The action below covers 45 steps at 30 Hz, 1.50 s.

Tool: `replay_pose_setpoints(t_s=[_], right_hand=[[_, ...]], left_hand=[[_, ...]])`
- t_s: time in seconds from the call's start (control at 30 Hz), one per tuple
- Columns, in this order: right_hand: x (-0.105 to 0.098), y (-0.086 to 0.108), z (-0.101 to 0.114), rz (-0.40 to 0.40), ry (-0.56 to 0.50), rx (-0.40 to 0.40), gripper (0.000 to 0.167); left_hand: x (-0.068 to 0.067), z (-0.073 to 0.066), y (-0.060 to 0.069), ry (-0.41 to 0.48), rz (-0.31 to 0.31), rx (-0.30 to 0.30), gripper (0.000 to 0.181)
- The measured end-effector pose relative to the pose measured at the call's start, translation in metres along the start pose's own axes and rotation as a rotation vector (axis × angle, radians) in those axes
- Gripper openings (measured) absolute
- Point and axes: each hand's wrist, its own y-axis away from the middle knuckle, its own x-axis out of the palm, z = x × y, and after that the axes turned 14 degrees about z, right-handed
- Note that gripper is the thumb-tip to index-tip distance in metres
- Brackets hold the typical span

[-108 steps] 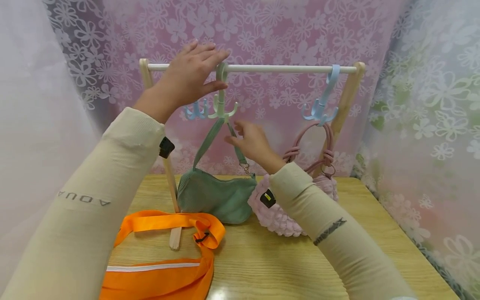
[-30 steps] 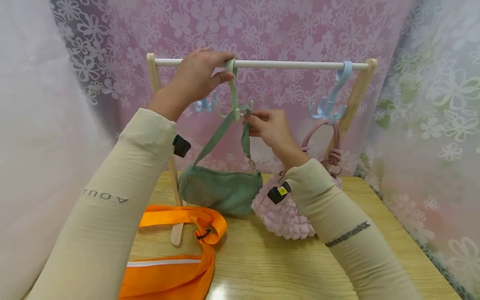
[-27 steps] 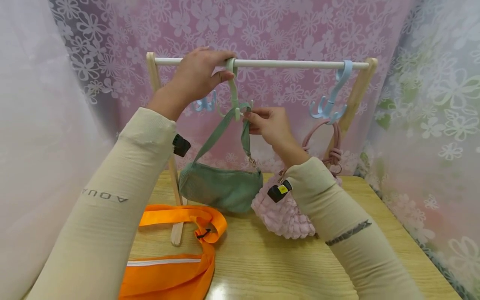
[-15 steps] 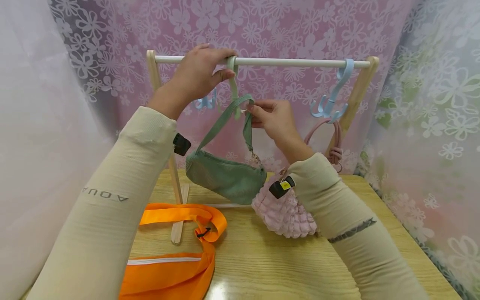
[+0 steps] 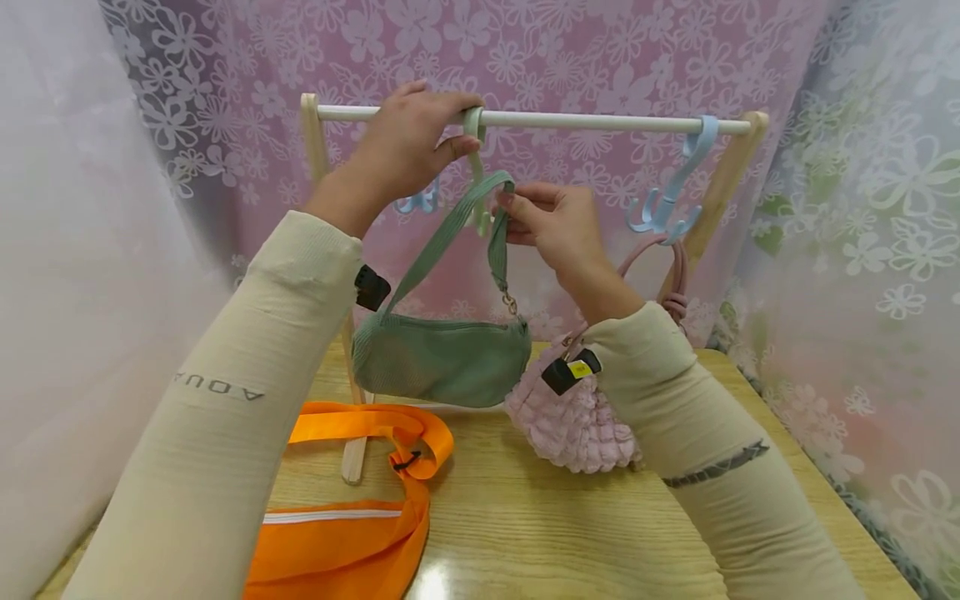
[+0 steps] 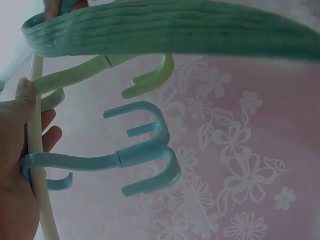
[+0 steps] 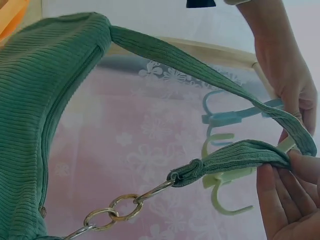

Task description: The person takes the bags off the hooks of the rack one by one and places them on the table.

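A green corduroy handbag (image 5: pixel 442 362) hangs in the air below the rail, its strap (image 5: pixel 438 237) pinched near the top by my right hand (image 5: pixel 562 221). The strap's loop stands above the prongs of a light green hook hanger (image 5: pixel 477 162), in front of its stem, and looks free of them. My left hand (image 5: pixel 405 137) is at the white rail (image 5: pixel 585 121); its thumb and fingers grip rail and hanger where the hanger hooks over. In the right wrist view, gold chain links (image 7: pixel 125 207) join strap and bag.
A blue hook hanger (image 5: pixel 663 196) at right bears a pink puffy bag (image 5: pixel 570 425), partly behind my right forearm. Another blue hanger (image 6: pixel 142 155) hangs left of the green one. An orange bag (image 5: pixel 337 542) lies on the wooden table (image 5: pixel 525 525) in front of the rack.
My right hand has taken hold of the green handbag's strap and raised it above the hook's prongs. The bag has risen off the table. My left hand has closed at the hanger's top.
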Motion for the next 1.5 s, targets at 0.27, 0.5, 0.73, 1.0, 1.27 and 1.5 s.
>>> replay_pose_setpoints(t_s=[0.27,0.5,0.73,1.0,1.27,1.5], right_hand=[[-0.004,0.013,0.015,0.042,-0.034,-0.034,0.031],[-0.006,0.025,0.027,0.054,-0.059,-0.034,0.028],[-0.003,0.034,0.029,0.081,-0.035,-0.088,0.026],[0.004,0.043,0.041,0.103,-0.033,-0.156,0.024],[0.006,0.055,0.045,0.142,0.094,-0.152,0.027],[0.003,0.066,0.037,0.193,0.159,-0.1,0.025]], left_hand=[[-0.001,0.001,0.0,-0.016,0.007,0.004,0.052],[-0.001,0.002,0.001,-0.007,0.026,0.02,0.053],[-0.001,0.001,0.003,-0.011,0.052,0.027,0.055],[-0.002,0.003,0.001,-0.002,0.046,0.013,0.055],[-0.001,0.002,0.001,-0.004,0.037,0.008,0.056],[0.002,0.001,-0.001,-0.009,0.007,0.0,0.055]])
